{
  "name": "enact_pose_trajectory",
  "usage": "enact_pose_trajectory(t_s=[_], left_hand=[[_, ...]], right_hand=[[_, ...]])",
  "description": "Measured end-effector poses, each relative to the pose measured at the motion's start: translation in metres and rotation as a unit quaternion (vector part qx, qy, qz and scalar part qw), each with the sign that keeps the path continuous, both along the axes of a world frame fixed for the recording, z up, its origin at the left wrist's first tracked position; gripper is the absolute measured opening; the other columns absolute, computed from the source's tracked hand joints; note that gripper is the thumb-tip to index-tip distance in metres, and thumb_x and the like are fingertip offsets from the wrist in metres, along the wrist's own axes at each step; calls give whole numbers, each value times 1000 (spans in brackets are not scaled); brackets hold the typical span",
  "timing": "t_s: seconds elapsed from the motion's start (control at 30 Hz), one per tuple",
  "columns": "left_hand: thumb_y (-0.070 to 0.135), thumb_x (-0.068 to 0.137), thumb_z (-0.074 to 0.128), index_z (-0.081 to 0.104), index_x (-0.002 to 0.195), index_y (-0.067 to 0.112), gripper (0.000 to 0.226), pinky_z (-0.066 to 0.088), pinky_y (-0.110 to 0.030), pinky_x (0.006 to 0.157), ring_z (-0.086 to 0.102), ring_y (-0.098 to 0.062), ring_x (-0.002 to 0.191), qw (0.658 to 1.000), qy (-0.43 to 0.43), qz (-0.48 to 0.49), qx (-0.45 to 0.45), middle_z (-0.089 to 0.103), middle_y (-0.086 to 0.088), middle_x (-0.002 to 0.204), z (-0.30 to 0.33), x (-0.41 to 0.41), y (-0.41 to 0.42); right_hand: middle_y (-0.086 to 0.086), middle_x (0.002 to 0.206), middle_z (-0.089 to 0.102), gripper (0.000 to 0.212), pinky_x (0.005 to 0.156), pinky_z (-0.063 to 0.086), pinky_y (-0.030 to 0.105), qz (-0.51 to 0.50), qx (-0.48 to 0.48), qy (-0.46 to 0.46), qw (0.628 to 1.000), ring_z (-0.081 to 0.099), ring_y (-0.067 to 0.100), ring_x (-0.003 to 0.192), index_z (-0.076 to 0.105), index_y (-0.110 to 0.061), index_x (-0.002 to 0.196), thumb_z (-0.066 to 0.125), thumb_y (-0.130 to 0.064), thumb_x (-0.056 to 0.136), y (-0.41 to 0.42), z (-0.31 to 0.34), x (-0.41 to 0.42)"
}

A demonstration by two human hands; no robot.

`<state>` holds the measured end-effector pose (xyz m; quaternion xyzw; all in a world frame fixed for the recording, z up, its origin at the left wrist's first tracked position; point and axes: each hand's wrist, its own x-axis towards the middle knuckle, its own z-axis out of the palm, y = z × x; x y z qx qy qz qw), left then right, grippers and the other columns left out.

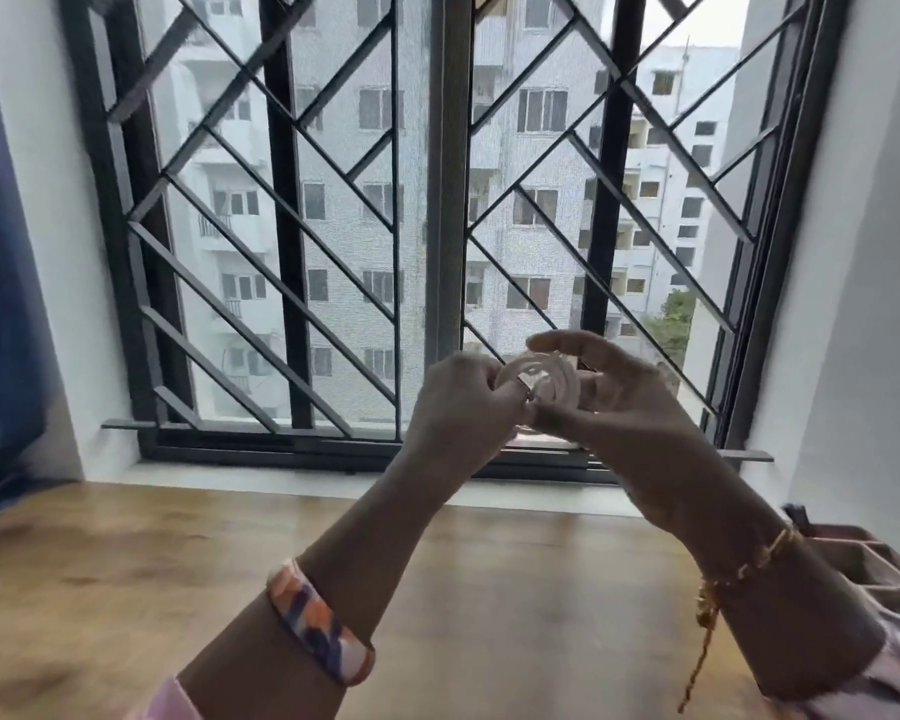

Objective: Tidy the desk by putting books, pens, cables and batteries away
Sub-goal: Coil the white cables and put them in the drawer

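A coiled white cable (546, 384) is held up in front of the window, well above the wooden desk (188, 579). My left hand (458, 407) pinches the coil at its left side, where a metal plug end shows. My right hand (614, 402) cups the coil from the right, its fingers curved over the top and its thumb under it. The image is blurred, so the cable's free end is hard to make out.
A brown compartment organiser (868, 563) stands at the desk's right edge by the white wall. Behind the desk is a window with a black metal grille (333, 252). A blue curtain (1, 304) hangs at the left.
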<state>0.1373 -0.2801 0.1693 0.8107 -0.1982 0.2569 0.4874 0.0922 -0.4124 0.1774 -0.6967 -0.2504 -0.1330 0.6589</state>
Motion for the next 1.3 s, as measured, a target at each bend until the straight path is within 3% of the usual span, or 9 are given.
enact_pose_trajectory(t_s=[0.23, 0.4, 0.57, 0.7, 0.77, 0.87, 1.03, 1.2, 1.3], left_hand=[[23, 82, 61, 59, 59, 10, 26, 51, -35, 57, 64, -28, 63, 993, -79, 67, 51, 66, -12, 62, 3, -1, 4], [22, 77, 59, 63, 62, 2, 25, 56, -43, 60, 67, -31, 61, 998, -44, 44, 24, 67, -16, 62, 1, 5, 5], [15, 81, 58, 62, 62, 1, 24, 55, -45, 55, 65, -29, 54, 998, -51, 32, -11, 65, -14, 55, 1, 4, 0], [28, 76, 49, 62, 65, 1, 32, 50, -45, 55, 59, -33, 55, 996, -83, 10, -26, 62, -17, 57, -7, 4, -2], [30, 77, 46, 59, 65, 1, 34, 45, -42, 55, 55, -31, 55, 994, -103, 14, -22, 60, -16, 58, -11, 4, -4], [28, 78, 46, 57, 68, 3, 29, 41, -38, 53, 51, -28, 54, 991, -136, 11, -13, 55, -13, 55, -14, 2, -8], [25, 85, 53, 49, 67, 20, 19, 27, -17, 46, 34, -5, 45, 980, -196, -24, 31, 37, 11, 49, -24, 4, -2], [38, 87, 59, 68, 89, 14, 25, 44, -22, 52, 47, 2, 46, 994, -103, -21, 26, 55, 7, 54, -32, 12, -1], [35, 85, 63, 69, 95, 15, 23, 54, -36, 51, 54, -22, 44, 998, 6, -36, 54, 58, -8, 54, -27, 13, 1]], right_hand=[[15, 83, 64, 42, 66, 52, 19, 53, 70, -13, 996, 59, 15, 71, 59, -5, 105, 52, 25, 76, 14, -3, 3], [6, 101, 68, 44, 78, 42, 18, -220, -235, -240, 916, 62, 15, 91, 50, -21, 132, 53, -7, 91, 10, -18, 19], [16, 124, 60, 45, 98, 42, 24, -300, -260, -319, 861, 55, 25, 119, 43, -15, 136, 43, -17, 91, 6, -22, 25], [15, 119, 62, 46, 60, 56, 37, -366, -256, -340, 828, 70, 30, 76, 49, -12, 132, 41, -33, 92, 1, -22, 23], [15, 107, 69, 42, 63, 54, 30, -383, -235, -356, 819, 69, 25, 71, 60, -7, 122, 41, -30, 92, 4, -21, 22], [7, 68, 69, 26, 58, 39, 13, -407, -137, -329, 841, 56, 15, 54, 69, -5, 101, 49, -19, 91, 7, -18, 22], [16, 82, 69, 22, 53, 57, 33, -244, 112, -82, 960, 69, 27, 71, 66, -8, 82, 49, -12, 95, 2, -8, 23], [8, 72, 69, 15, 62, 56, 48, -261, -26, -132, 956, 66, 31, 67, 68, -12, 77, 58, -10, 89, -6, -9, 23], [3, 64, 68, 9, 56, 53, 38, -300, -139, -193, 924, 62, 15, 56, 70, -10, 78, 64, -12, 85, -8, -18, 25]])
